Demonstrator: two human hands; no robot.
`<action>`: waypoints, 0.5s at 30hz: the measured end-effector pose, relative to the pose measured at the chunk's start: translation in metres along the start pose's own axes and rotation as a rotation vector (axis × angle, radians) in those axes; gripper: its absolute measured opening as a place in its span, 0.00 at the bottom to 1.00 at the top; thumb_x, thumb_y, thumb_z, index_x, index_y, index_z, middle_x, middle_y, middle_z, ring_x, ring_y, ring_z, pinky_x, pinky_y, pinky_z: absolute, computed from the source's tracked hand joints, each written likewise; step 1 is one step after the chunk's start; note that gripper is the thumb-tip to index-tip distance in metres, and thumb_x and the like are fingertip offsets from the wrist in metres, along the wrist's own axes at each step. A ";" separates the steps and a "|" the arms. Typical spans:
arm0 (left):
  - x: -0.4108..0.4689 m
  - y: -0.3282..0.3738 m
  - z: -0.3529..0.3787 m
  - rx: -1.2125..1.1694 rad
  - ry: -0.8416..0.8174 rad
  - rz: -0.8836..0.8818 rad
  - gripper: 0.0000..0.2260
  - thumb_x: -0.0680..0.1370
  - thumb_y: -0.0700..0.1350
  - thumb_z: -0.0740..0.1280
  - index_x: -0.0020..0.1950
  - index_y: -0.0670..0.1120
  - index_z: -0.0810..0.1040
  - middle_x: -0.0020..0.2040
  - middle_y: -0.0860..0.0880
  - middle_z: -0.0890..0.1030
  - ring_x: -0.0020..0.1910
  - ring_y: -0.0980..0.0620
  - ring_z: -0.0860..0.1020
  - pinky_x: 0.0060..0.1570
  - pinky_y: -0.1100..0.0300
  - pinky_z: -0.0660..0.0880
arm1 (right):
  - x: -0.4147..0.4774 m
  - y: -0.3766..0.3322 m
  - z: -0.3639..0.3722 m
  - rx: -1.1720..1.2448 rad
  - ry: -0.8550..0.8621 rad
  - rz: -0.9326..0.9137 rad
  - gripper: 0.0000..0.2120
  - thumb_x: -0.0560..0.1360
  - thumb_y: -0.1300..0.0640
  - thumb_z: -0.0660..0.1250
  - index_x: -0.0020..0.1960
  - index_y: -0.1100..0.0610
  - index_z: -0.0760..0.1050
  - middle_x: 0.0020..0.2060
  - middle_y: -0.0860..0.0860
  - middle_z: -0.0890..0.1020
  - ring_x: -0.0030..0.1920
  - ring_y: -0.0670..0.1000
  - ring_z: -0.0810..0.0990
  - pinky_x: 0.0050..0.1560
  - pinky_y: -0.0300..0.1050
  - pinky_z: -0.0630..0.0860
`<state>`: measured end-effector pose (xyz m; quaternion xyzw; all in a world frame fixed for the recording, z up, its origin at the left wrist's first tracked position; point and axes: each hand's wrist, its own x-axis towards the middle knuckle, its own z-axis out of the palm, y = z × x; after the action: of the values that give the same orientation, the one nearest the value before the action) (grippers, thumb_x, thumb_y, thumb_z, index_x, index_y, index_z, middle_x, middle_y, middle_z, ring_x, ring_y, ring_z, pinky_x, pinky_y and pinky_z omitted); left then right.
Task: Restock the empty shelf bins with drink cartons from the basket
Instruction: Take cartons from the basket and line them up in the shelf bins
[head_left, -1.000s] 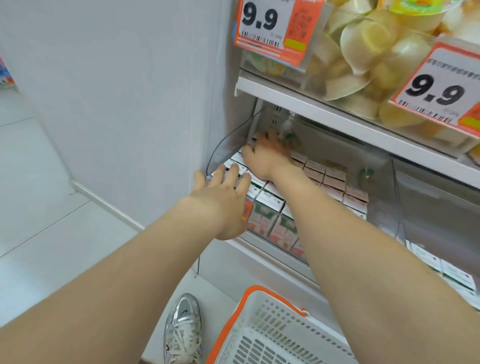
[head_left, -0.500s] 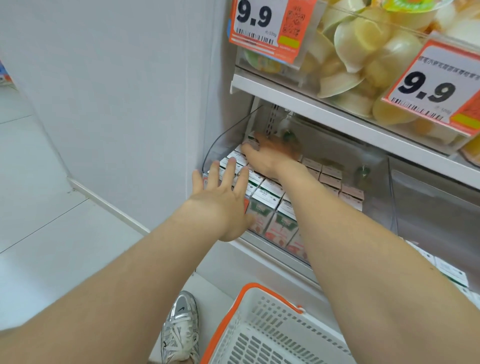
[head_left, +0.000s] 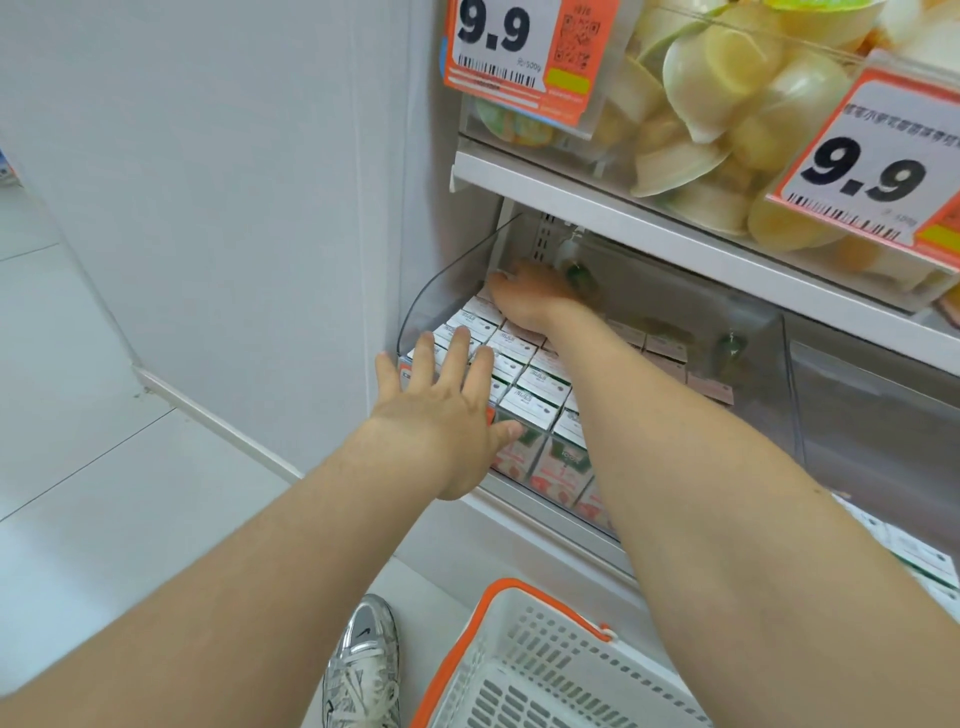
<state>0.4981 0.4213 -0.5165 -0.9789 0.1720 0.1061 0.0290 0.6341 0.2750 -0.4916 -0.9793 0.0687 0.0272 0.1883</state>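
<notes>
Head view: drink cartons (head_left: 535, 384) stand upright in packed rows in the clear shelf bin (head_left: 441, 291). The right hand (head_left: 530, 296) lies on the back-corner cartons, at 1 o'clock from the left; its grasp I cannot tell. The left hand (head_left: 441, 415), fingers spread and released, is at the front row. The basket (head_left: 467, 618) at 6 o'clock shows no cartons.

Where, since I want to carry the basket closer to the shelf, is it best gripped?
Probably the orange handle of the basket, taken from above: it arcs along the open top rim, a narrow bar fingers can curl round, while the slotted walls are broad and flat.
</notes>
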 end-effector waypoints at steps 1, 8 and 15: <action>0.000 0.000 0.001 0.002 0.008 -0.003 0.36 0.84 0.66 0.43 0.83 0.48 0.33 0.83 0.47 0.32 0.82 0.37 0.36 0.77 0.30 0.45 | -0.001 -0.002 -0.004 0.011 -0.011 -0.001 0.27 0.83 0.40 0.54 0.76 0.52 0.70 0.73 0.53 0.75 0.71 0.59 0.74 0.57 0.49 0.70; 0.004 0.003 -0.001 0.082 0.000 -0.043 0.37 0.85 0.66 0.44 0.82 0.48 0.28 0.83 0.46 0.31 0.82 0.36 0.34 0.77 0.29 0.38 | -0.004 -0.004 -0.010 -0.005 -0.044 -0.001 0.19 0.80 0.42 0.58 0.58 0.54 0.77 0.56 0.52 0.81 0.45 0.48 0.75 0.38 0.43 0.64; 0.000 0.001 -0.007 0.068 -0.056 -0.039 0.36 0.84 0.67 0.42 0.83 0.49 0.29 0.83 0.46 0.30 0.82 0.37 0.33 0.76 0.28 0.37 | -0.015 0.015 0.011 -0.154 0.006 -0.019 0.41 0.75 0.25 0.46 0.82 0.43 0.59 0.82 0.55 0.61 0.82 0.61 0.55 0.79 0.61 0.53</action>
<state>0.4990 0.4196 -0.5099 -0.9772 0.1556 0.1268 0.0691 0.6167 0.2672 -0.5062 -0.9916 0.0575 0.0278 0.1125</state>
